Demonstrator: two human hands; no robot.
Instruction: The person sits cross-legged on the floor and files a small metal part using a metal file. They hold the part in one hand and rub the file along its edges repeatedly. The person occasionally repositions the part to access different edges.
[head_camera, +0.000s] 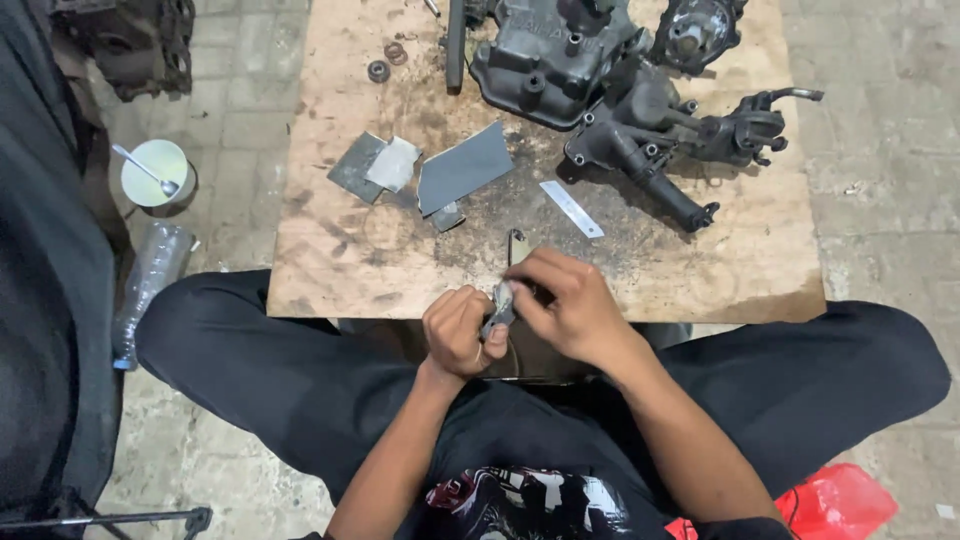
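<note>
I sit cross-legged on the ground at a low wooden board (340, 250). My left hand (457, 331) is closed around a small grey metal part (499, 306) at the board's near edge. My right hand (567, 302) presses on the same part from the right, fingers curled over it, possibly with a small piece of sandpaper. A thin metal piece (517, 244) sticks up just beyond my hands. The part itself is mostly hidden by my fingers.
On the board lie grey sandpaper sheets (462, 168), a light scrap (393, 163), a steel ruler (571, 209), dark engine parts (640, 120) and small rings (379, 71). Left on the pavement stand a cup with a spoon (155, 174) and a plastic bottle (148, 280). A red bag (835, 500) lies right.
</note>
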